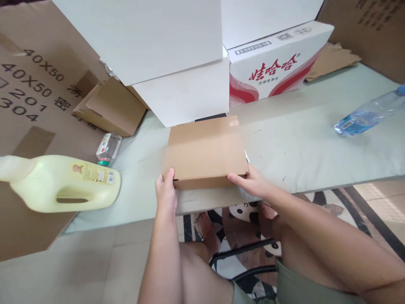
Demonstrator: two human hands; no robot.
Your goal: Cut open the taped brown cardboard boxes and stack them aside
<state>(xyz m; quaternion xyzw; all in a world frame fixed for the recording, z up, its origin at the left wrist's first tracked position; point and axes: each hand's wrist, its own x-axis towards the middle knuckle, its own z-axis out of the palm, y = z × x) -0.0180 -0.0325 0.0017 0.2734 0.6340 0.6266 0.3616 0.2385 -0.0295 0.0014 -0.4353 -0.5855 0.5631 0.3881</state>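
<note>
A flat brown cardboard box [204, 147], lid closed, lies on the pale green cloth in front of me. My left hand [166, 192] grips its near left corner, thumb against the front edge and the other fingers along the left side, partly hidden. At the near right corner my right hand [249, 180] holds the box, its thumb across the front face and the remaining fingers out of sight behind the side. A small pale patch, like tape, shows at the lid's far right corner.
White boxes [186, 95] and a white-and-red water carton [275, 69] stand behind. On the left are a large yellow jug [66, 183], a small clear bottle [108, 148] and a small brown carton [110, 105]. A water bottle [363, 116] lies at the right.
</note>
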